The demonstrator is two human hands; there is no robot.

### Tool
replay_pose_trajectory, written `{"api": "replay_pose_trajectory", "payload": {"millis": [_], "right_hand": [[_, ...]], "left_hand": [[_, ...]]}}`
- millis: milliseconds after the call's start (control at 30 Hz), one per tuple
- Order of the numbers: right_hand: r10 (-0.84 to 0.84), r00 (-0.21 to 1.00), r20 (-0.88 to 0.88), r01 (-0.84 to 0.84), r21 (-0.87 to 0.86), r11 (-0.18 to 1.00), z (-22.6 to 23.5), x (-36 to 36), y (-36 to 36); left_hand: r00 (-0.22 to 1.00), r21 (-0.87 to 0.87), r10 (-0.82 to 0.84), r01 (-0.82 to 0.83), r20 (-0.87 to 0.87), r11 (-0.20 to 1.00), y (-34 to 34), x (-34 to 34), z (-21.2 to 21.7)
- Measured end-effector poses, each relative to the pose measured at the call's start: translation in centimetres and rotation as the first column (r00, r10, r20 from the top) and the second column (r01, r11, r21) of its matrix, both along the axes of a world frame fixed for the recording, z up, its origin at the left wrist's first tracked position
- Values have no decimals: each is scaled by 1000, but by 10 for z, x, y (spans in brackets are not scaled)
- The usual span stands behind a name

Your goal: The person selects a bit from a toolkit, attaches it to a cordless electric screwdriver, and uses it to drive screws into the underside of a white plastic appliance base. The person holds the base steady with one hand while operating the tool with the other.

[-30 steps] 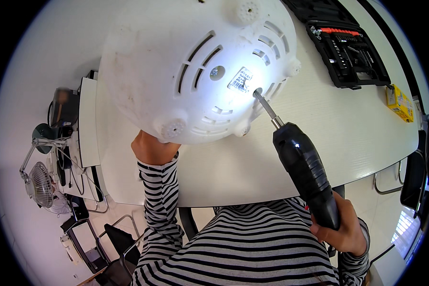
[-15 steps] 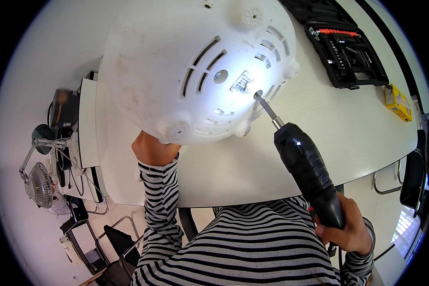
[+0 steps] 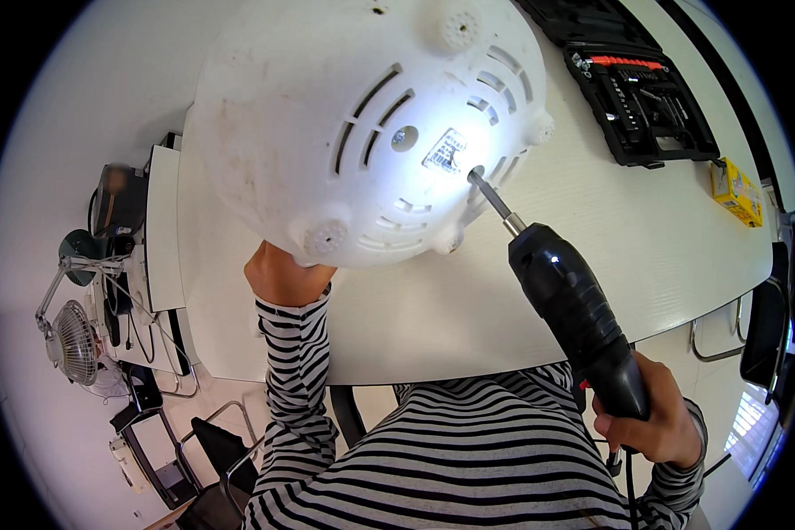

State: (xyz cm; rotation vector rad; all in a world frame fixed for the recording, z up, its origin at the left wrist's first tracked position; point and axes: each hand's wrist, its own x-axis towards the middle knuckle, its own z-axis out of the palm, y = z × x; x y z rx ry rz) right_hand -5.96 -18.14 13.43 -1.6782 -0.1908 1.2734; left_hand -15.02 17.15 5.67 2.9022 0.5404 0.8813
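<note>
Our right hand [image 3: 649, 417] is gripping a black screwdriver [image 3: 574, 309]; our left hand [image 3: 289, 277] is bracing the white housing [image 3: 278, 132] over the table [image 3: 433, 327]; its hidden grip we cannot tell. We are apparently screwdriving at a recessed hole [image 3: 477, 170]; the next move is calling for steady alignment.

On table [image 3: 397, 327], right of appliance [image 3: 283, 150]: toolbox [image 3: 632, 148], carton [image 3: 737, 193]
</note>
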Motion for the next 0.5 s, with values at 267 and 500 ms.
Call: {"api": "replay_pose_trajectory", "payload": {"millis": [267,500], "right_hand": [[-17,999,41,17,6,1000,0,-1,-3],[-24,999,31,24,3,1000,1,-2,-3]], "left_hand": [[1000,-17,-11,12,9,1000,-1,0,0],[1000,-6,-1,1,4,1000,-2,1,2]]}}
